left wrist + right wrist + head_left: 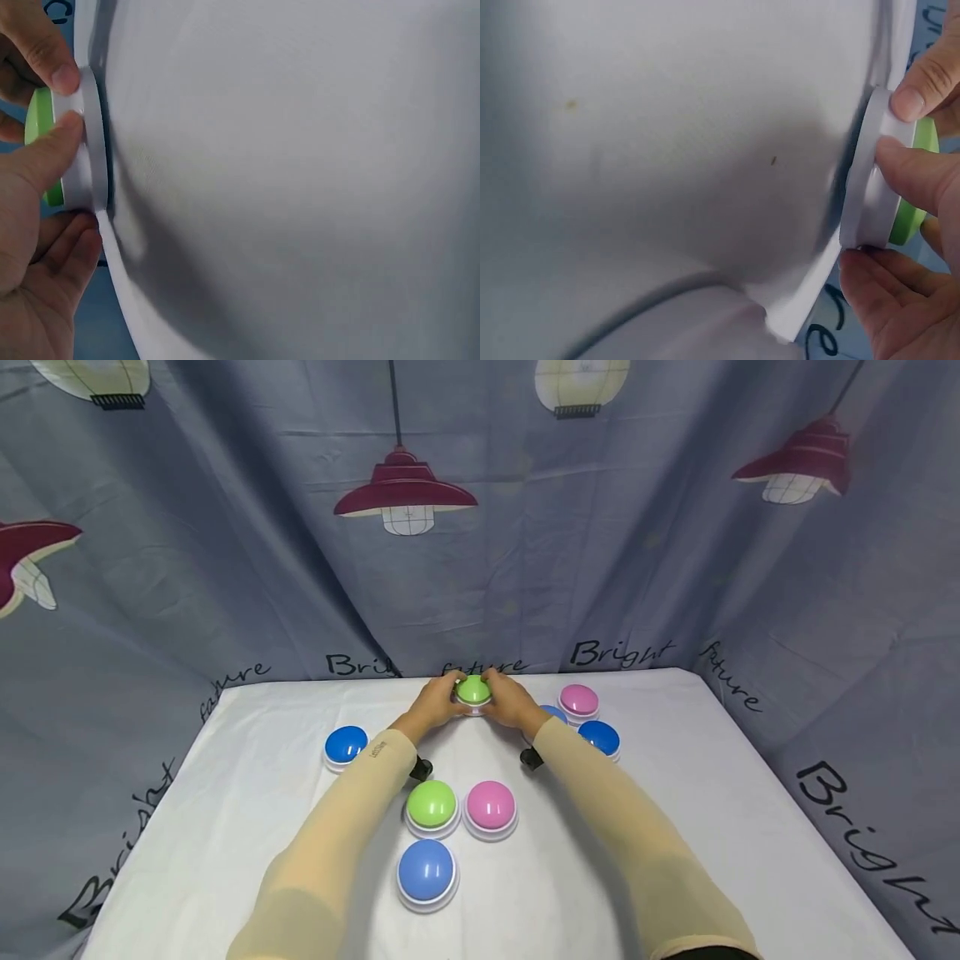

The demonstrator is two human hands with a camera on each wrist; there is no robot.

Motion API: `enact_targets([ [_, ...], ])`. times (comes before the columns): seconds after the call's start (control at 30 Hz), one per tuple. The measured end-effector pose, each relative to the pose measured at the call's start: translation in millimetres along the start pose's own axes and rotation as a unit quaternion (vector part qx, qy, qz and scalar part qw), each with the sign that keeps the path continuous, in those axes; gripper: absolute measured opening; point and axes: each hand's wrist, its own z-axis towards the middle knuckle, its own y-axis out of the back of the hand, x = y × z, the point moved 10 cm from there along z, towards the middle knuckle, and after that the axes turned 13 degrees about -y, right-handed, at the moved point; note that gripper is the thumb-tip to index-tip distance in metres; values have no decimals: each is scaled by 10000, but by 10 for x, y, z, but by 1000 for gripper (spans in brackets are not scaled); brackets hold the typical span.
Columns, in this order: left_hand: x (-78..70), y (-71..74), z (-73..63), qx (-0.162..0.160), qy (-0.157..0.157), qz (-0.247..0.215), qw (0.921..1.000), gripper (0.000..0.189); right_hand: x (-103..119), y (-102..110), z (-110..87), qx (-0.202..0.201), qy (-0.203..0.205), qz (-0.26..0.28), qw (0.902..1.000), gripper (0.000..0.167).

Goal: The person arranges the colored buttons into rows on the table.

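Note:
At the table's far edge, both hands hold one green push button (473,690) with a white round base. My left hand (437,702) grips its left side, thumb on the near face of the white base (91,157) and fingers curled round the side. On the right side my right hand (513,700) grips the same base, its thumb pressed on the near side in the right wrist view. The base sits close over the white cloth. Just right of the right hand, a light blue button (553,712) is partly hidden by the wrist.
A pink button (578,700) and a dark blue button (599,737) stand right of the right forearm. Left of the left forearm is another dark blue button (346,744). Between the arms stand a green button (432,804), a pink button (491,806) and a light blue button (426,871).

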Motion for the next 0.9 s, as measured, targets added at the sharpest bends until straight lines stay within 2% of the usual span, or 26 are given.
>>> enact_targets([
  [0.2,-133,119,-83,-11,-371,-28,9993,67,50,112,-150,-2,75,140,9999,61],
  [0.37,-273,202,-196,13,-667,46,9978,65,107,197,-330,3,353,359,9987,60],
  [0.6,-562,270,-441,-62,-1250,358,9915,63,172,275,-670,-8,835,434,9956,56],
  [0.77,-755,306,-617,-112,-1478,463,9879,62,226,349,-920,-153,1081,374,9933,55],
  [0.9,-904,332,-751,-134,-1668,557,9843,62,244,375,-1116,-202,1100,332,9932,55],
])
